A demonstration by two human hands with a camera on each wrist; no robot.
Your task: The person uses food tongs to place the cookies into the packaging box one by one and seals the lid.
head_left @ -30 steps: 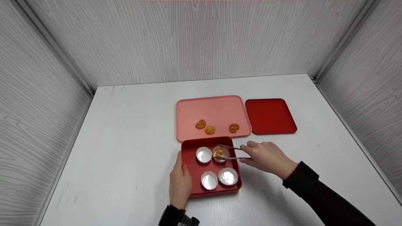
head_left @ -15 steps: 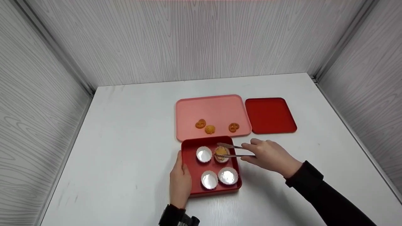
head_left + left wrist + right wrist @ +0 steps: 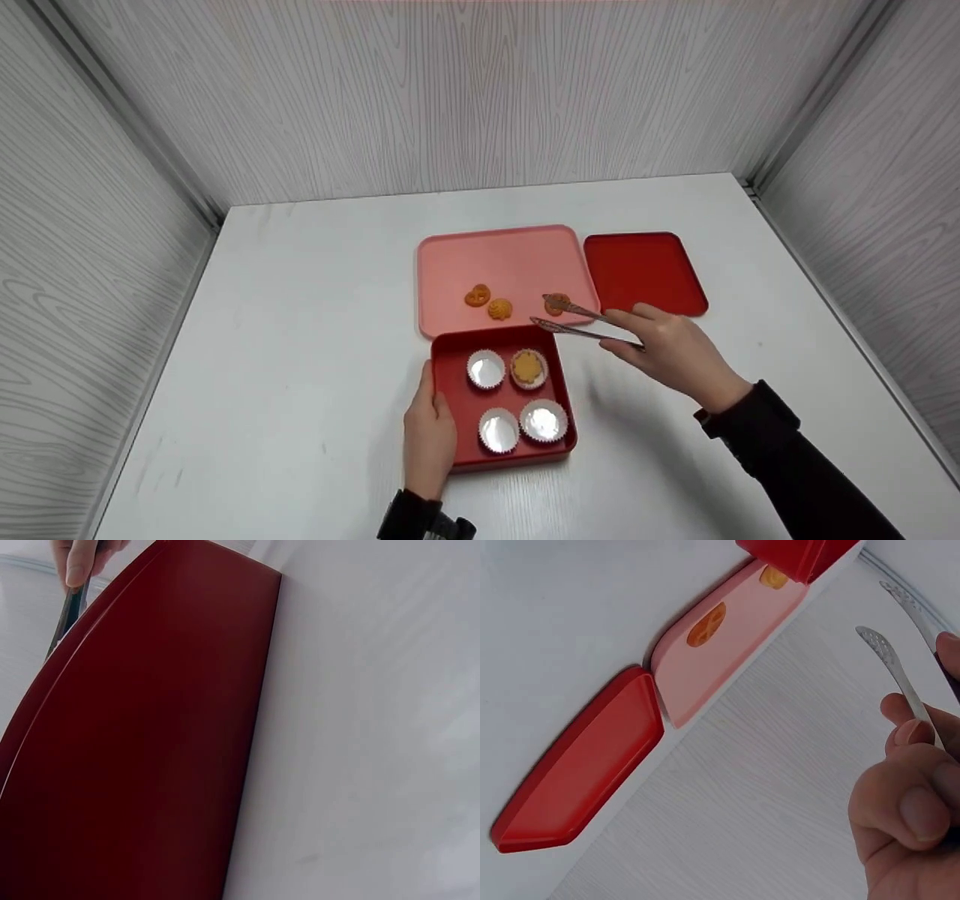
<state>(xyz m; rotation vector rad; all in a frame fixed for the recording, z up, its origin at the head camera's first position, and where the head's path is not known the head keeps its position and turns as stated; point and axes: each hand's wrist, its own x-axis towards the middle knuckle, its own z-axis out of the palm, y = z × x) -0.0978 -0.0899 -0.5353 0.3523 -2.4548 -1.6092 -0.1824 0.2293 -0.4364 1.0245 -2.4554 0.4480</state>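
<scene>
My left hand (image 3: pixel 430 435) holds the left side of a deep red box (image 3: pixel 466 439), thumb at the rim. Paper baking cups (image 3: pixel 487 370), several in all, stand in that box. A yellow flower-shaped cookie (image 3: pixel 529 367) lies in the upper-right cup. Between thumb and fingers, my right hand (image 3: pixel 679 356) pinches metal tongs (image 3: pixel 589 335). Their arms stand apart with nothing between them, above the pink tray's near edge. In the head view, one tip overlaps the right pretzel-shaped cookie (image 3: pixel 557 304); contact cannot be judged. The left wrist view shows mostly the box's outer wall (image 3: pixel 165 727).
The pink tray (image 3: pixel 502 255) lies behind the box. It also bears a second pretzel-shaped cookie (image 3: pixel 478 295) and a ridged round cookie (image 3: pixel 500 308). A shallow red tray (image 3: pixel 645 270) sits at its right. Pale wood-grain panels (image 3: pixel 480 97) enclose the white table (image 3: pixel 315 337).
The tongs have let go of the yellow cookie, which now lies in the upper-right cup. My right hand has moved away and right with them, toward the pink tray. My left hand stays put.
</scene>
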